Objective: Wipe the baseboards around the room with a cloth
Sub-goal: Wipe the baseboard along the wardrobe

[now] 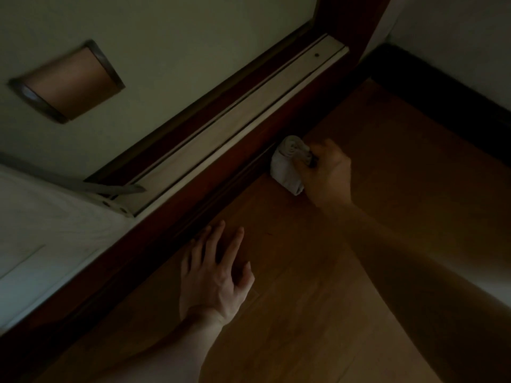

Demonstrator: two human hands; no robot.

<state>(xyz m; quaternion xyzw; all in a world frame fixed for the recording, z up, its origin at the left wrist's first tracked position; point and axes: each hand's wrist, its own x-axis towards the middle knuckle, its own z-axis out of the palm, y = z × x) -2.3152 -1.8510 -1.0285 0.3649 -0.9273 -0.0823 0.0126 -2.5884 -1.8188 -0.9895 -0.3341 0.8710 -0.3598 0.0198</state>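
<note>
Dim light falls on a wooden floor [387,189] that meets a dark reddish baseboard [171,217] running diagonally under a pale door [166,51] with a recessed handle [69,81]. The right hand [327,175] has its fingers curled around a bunched white cloth [287,167], which sits just beyond them, pressed against the baseboard. The left hand [218,275] lies flat on the floor, fingers [215,239] straight and spread, their tips near the baseboard.

Wooden floor [318,299] beneath left hand [218,275]
</note>
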